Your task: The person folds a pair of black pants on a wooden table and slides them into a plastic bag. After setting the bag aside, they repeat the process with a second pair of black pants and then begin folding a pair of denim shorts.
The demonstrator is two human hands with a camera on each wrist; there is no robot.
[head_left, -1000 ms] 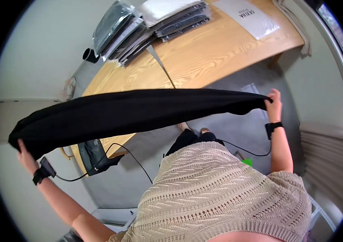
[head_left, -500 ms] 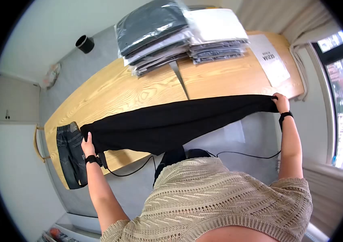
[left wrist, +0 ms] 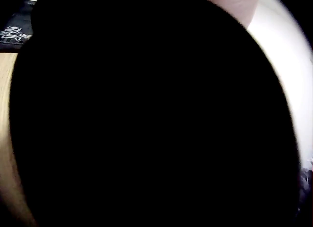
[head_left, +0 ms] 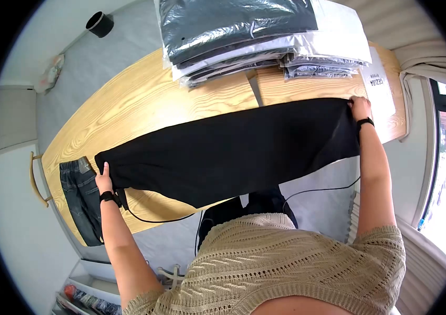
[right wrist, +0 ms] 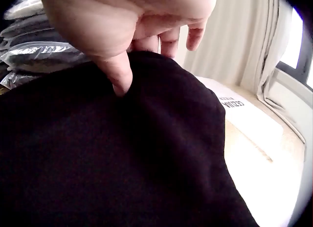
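Black trousers (head_left: 233,147), folded lengthwise, stretch between my two hands over the table's near part. At the narrower left end, my left hand (head_left: 104,181) grips the cloth with the thumb on top. The black cloth (left wrist: 156,119) fills most of the left wrist view, hiding the fingers there. My right hand (head_left: 360,108) pinches the upper corner of the wide right end. In the right wrist view, its thumb (right wrist: 120,78) presses on the near face of the cloth, other fingers behind the edge. Dark jeans (head_left: 82,197) lie just left of my left hand.
Stacks of clothes in clear bags (head_left: 238,31) stand at the table's back. A white printed bag (head_left: 380,84) lies at the right end of the wooden table (head_left: 128,100). A cable (head_left: 162,220) runs from my left wrist. A wooden chair back (head_left: 36,181) is at left, a black bin (head_left: 99,24) behind.
The trousers went from a narrow band held up in the air to a broad spread lower over the table. My left hand moved right, beside the jeans; both hands kept their hold.
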